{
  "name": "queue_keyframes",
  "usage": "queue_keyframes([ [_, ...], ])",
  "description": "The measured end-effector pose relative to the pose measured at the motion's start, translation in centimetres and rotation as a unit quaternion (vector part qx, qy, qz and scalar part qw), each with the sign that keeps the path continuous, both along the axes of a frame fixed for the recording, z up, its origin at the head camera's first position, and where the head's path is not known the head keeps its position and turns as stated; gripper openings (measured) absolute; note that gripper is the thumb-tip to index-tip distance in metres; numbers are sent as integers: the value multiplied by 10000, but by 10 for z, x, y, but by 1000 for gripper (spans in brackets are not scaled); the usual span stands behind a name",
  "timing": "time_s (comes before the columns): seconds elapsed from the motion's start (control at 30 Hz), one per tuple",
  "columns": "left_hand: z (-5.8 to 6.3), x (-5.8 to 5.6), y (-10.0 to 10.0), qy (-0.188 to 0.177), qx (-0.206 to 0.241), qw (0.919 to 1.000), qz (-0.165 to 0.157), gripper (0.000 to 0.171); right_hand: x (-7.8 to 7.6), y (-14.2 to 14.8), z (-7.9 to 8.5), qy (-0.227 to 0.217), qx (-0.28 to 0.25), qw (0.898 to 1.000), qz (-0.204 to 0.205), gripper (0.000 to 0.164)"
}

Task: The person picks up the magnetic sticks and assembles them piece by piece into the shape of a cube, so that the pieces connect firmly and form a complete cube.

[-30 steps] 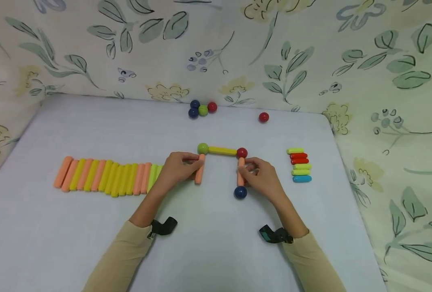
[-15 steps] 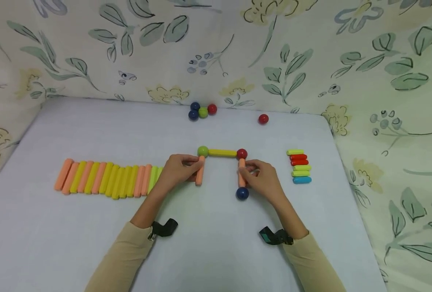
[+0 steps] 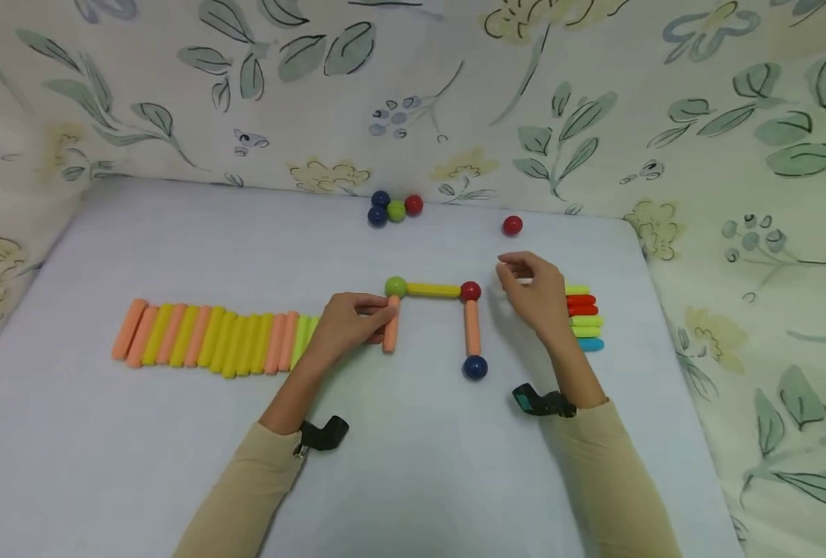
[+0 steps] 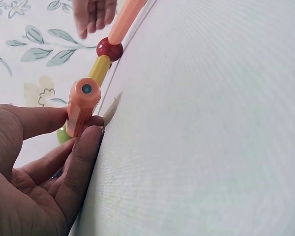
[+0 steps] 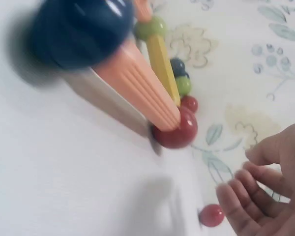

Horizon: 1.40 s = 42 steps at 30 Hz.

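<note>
Between thumb and fingers, my left hand [image 3: 350, 325] pinches an orange stick [image 4: 81, 110] whose far end meets a green ball [image 3: 396, 287]. A yellow stick [image 3: 432, 291] links that ball to a red ball [image 3: 470, 291]. From the red ball a second orange stick [image 3: 473, 329] runs toward me, ending in a dark blue ball [image 3: 475, 367]. My right hand [image 3: 540, 298] is raised to the right of this frame, fingers loosely bent, holding nothing. In the right wrist view it is apart from the red ball and the orange stick.
A long row of orange, yellow and lime sticks [image 3: 228, 341] lies at left, partly behind my left hand. Short coloured sticks [image 3: 586, 321] lie at right, partly covered by my right hand. Several balls [image 3: 396, 211] cluster at the back, with a lone red ball [image 3: 513, 225] to their right.
My right hand has let go of the right orange stick and moved right and away from me. My left hand keeps its pinch on the other stick. The head view has shifted slightly.
</note>
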<state>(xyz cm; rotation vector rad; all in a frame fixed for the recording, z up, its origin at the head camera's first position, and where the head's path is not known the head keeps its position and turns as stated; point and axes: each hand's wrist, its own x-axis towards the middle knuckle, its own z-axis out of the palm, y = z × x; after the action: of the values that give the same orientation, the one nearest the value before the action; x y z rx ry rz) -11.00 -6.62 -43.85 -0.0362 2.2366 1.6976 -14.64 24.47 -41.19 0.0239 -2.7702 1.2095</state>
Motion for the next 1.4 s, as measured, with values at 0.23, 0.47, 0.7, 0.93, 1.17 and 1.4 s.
queue_keyframes([
  [0.23,0,-1,-3,-162,25,9999,-9,42,-46,4,6,668,347,9972,43,33],
  [0.47,-2,-3,-1,-308,99,9995,-6,44,-75,7,4,475,911,9946,-142,37],
  [0.7,-4,-4,0,-340,45,9994,-6,45,-92,6,3,59,1365,9902,-285,45],
  [0.93,-4,-3,0,-367,101,9993,-24,44,-93,8,-5,-9,1380,9901,-262,39],
  [1.17,-4,-4,0,-405,207,9990,-30,45,-89,9,-13,-5,1176,9924,-352,35],
  [1.4,-5,-3,-2,-397,172,9991,-25,44,-83,9,-17,244,743,9964,-319,35],
])
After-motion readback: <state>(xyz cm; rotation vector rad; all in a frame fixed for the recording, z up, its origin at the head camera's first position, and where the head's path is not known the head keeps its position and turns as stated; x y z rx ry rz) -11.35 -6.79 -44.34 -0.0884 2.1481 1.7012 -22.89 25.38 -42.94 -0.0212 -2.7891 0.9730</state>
